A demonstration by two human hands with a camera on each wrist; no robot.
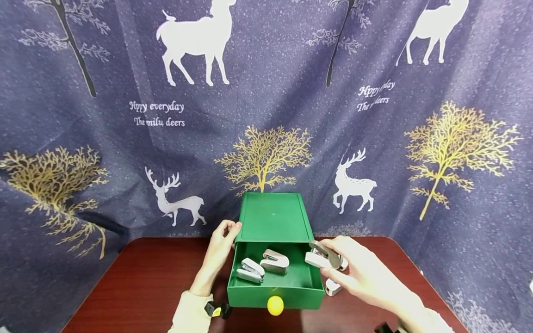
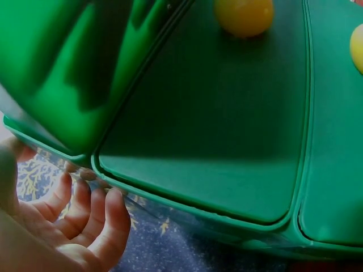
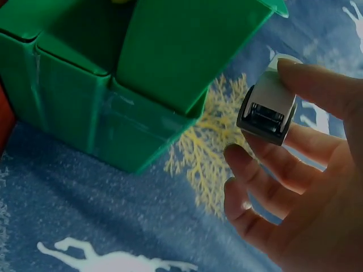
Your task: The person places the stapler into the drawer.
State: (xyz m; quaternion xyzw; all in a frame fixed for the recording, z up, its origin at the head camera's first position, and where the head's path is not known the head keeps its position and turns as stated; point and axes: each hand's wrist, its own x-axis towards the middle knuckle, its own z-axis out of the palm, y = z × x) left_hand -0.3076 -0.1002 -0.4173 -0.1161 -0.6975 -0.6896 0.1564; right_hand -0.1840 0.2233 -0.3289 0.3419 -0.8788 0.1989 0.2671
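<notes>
Right of the open green drawer (image 1: 250,297) lies one stapler (image 1: 333,287); above, our right hand (image 1: 356,268) pinches another stapler (image 1: 316,260). Two more staplers (image 1: 275,265) lie inside. Behind, our loosely bent left hand (image 1: 220,243) touches the cabinet (image 1: 272,217). We seem mid-transfer; next calls for clearing the drawer's side.

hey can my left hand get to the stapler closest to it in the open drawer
Probably yes: the drawer stands open and nothing covers that stapler. Your left hand is at the side of the cabinet, so it would likely need to lift over the drawer's edge.
</notes>
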